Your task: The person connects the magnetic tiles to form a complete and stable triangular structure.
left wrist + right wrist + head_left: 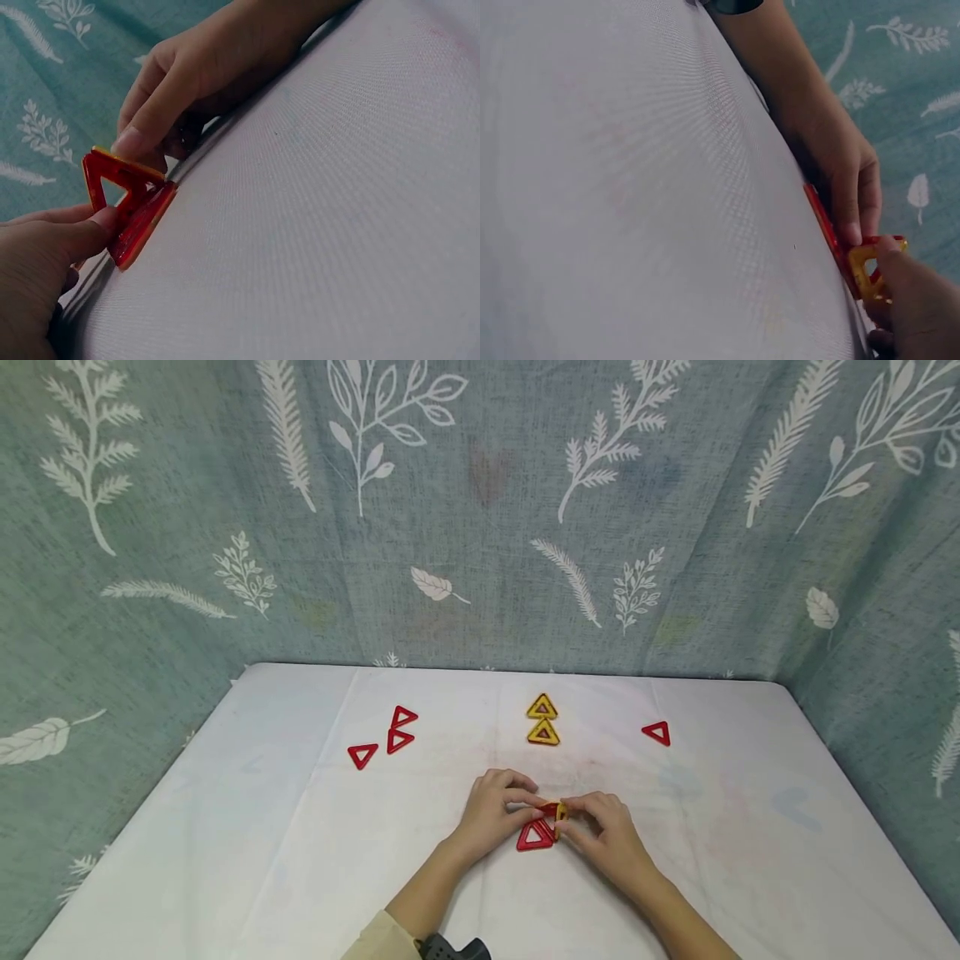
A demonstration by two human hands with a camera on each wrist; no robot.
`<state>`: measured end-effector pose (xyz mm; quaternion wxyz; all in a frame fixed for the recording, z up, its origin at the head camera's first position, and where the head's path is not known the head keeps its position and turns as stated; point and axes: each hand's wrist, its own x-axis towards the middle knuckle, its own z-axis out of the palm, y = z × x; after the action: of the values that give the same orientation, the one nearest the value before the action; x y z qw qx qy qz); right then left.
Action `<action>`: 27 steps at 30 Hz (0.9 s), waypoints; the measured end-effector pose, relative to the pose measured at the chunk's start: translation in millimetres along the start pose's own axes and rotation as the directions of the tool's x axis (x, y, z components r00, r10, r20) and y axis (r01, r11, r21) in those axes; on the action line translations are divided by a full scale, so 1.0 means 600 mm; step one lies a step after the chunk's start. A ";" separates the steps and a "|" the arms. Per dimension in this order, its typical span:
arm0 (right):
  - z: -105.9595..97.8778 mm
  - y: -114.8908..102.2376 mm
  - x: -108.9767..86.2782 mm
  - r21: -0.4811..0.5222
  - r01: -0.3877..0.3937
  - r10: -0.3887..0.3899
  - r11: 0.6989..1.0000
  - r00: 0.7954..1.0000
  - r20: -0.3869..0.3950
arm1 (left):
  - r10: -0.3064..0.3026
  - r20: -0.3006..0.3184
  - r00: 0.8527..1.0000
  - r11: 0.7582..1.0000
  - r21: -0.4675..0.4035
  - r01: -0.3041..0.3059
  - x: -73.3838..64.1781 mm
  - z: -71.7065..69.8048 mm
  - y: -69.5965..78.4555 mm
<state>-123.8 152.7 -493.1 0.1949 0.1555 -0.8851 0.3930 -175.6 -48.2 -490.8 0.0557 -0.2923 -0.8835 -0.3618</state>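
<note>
At the near middle of the table, a red triangular magnetic tile lies flat. Beside its upper right, a red triangular tile stands raised, with a yellow triangular tile upright at its right. My left hand pinches the raised red tile, its thumb on the face in the left wrist view. From the other side my right hand holds the yellow tile between thumb and fingers. The tiles meet along their edges, and my fingertips partly hide them.
Two yellow triangular tiles lie point to base farther back. Several red triangular tiles are at the left, and a single red triangular tile is at the right. A patterned cloth hangs behind the white table.
</note>
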 end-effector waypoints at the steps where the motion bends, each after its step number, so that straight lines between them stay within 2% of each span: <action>1: -0.002 0.002 -0.001 0.013 0.011 -0.011 1.000 1.000 0.010 | 0.008 0.006 1.000 1.000 0.006 -0.008 -0.001 0.000 0.001; 8: -0.018 0.020 0.000 0.105 0.049 -0.060 0.993 0.992 0.109 | 0.069 0.006 0.998 0.997 0.024 -0.070 -0.002 0.001 0.005; 12: -0.020 0.029 0.003 0.124 0.078 -0.094 0.989 0.987 0.130 | 0.053 0.030 0.998 0.999 0.002 -0.053 0.001 -0.002 -0.002; 15: -0.017 0.030 0.003 0.131 0.105 -0.120 0.986 0.986 0.116 | -0.011 0.122 0.992 0.999 -0.051 0.017 0.000 -0.017 -0.007; 18: -0.015 0.026 0.000 0.128 0.102 -0.118 0.986 0.986 0.119 | -0.064 0.254 0.965 0.994 -0.067 0.083 -0.003 -0.041 -0.008; 21: -0.011 0.022 -0.002 0.111 0.106 -0.121 0.988 0.984 0.130 | -0.085 0.331 0.940 0.995 -0.014 0.095 -0.005 -0.058 -0.007; 23: -0.010 0.020 -0.004 0.098 0.107 -0.119 0.989 0.984 0.135 | -0.076 0.333 0.940 0.997 0.029 0.071 -0.005 -0.062 -0.007; 27: -0.009 0.019 -0.005 0.107 0.112 -0.124 0.988 0.986 0.115 | -0.048 0.265 0.963 0.991 0.136 0.012 -0.005 -0.060 -0.010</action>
<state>-124.7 164.2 -498.4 0.1558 0.2408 -0.8637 0.4144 -180.7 -76.9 -469.2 -0.0502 -0.3207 -0.9094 -0.2600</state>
